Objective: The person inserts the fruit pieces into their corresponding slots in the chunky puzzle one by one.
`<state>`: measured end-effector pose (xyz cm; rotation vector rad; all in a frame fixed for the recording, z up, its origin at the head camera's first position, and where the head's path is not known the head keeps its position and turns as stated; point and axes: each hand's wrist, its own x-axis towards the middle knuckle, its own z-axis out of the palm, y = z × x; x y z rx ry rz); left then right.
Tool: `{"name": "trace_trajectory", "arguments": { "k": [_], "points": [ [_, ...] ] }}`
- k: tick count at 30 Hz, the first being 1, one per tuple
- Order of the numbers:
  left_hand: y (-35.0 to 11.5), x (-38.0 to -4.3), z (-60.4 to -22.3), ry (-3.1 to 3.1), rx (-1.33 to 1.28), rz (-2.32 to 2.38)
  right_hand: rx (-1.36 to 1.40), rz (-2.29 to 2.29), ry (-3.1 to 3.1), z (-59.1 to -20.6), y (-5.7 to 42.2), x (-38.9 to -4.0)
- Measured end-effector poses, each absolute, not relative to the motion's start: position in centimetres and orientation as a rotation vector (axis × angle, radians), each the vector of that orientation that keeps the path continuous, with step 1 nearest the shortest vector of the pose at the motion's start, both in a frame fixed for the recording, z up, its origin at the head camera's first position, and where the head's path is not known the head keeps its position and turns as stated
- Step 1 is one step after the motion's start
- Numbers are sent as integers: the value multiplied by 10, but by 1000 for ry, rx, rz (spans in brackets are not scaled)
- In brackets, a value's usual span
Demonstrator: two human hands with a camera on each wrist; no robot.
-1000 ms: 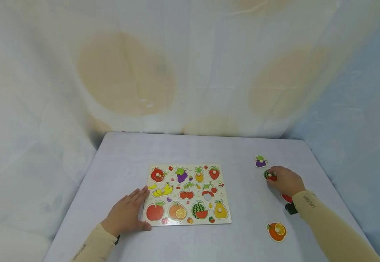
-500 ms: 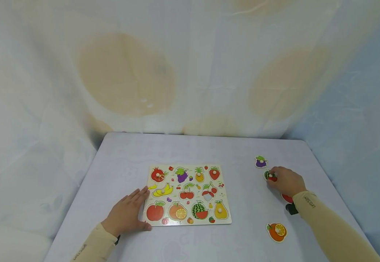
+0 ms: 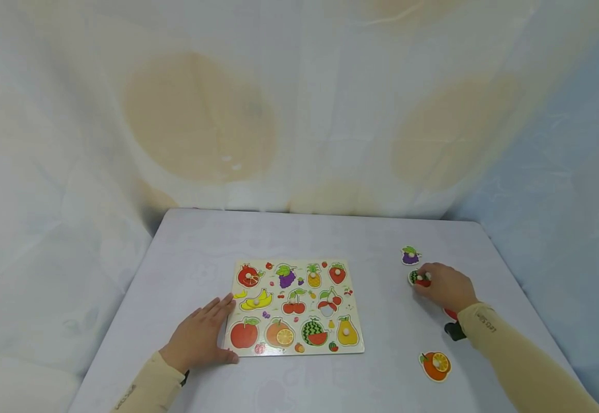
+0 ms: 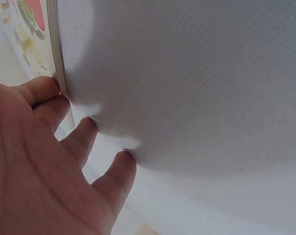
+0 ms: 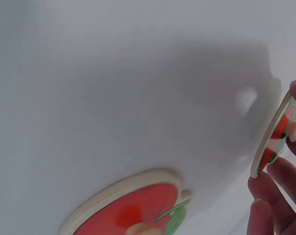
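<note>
A fruit puzzle board (image 3: 356,349) lies on the white table, printed with fruits. My left hand (image 3: 198,335) rests at its left side, fingers extended. In the left wrist view, fingertips (image 4: 50,85) touch the board's edge while two others press into the cloth. To the right of the board, my right hand (image 3: 446,287) grips a watermelon puzzle piece (image 3: 417,277). The right wrist view shows this watermelon piece (image 5: 275,139) tilted, with its pale knob by my fingers. An apple piece (image 5: 138,205) lies below it, mostly hidden by my wrist in the head view.
A grape piece (image 3: 410,256) lies just beyond my right hand. Nearer the front is an orange piece (image 3: 435,366). A dark wrist camera (image 3: 455,330) shows under the right sleeve. Patterned cloth (image 3: 299,115) hangs behind and beside the table.
My right hand has shifted slightly left, carrying the watermelon piece with it. The left hand and the board stay where they were.
</note>
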<state>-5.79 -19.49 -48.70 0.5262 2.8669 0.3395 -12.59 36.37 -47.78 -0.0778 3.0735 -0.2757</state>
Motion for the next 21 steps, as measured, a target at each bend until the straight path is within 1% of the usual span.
{"name": "trace_trajectory", "arguments": {
  "k": [3, 9, 16, 21],
  "points": [
    [-195, -58, -486, 2863, 520, 339, -84, -257, 3067, -475, 354, -125],
    [-195, -57, -484, 2856, 509, 337, -182, -222, 3100, -468, 326, -122],
    [-196, -58, -487, 2863, 523, 326, -272, -258, 3074, -459, 277, -113],
    [-196, -59, -490, 2868, 545, 304, -387, -290, 3057, -457, 239, -101]
  ]
}}
